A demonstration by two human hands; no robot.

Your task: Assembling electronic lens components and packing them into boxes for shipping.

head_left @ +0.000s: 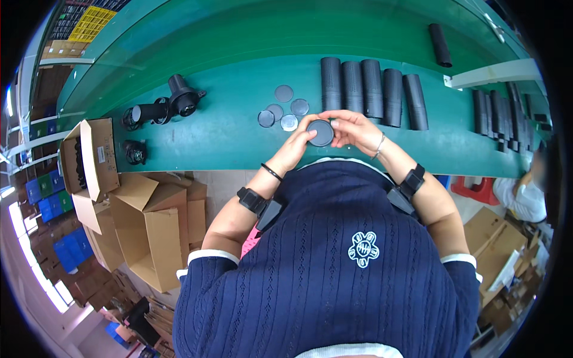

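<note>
Near the front edge of the green table, a round dark grey cap [321, 133] with a raised rim is held between my two hands. My left hand [297, 145] grips its left side, thumb on its face. The fingers of my right hand [353, 129] close on its upper right edge. Just beyond my left hand lie several loose discs: dark grey ones such as the farthest disc [284, 93], and a shiny pale disc [289, 123]. Past my right hand, several black ribbed tubes [371, 89] lie side by side.
Black round fittings [182, 95] sit on the table [233, 77] at the left. Opened cardboard boxes [149, 227] stand at the lower left. More black tubes [495, 113] lie at the right, by a white bracket [495, 74]. A co-worker [522, 197] is near a red stool [477, 190].
</note>
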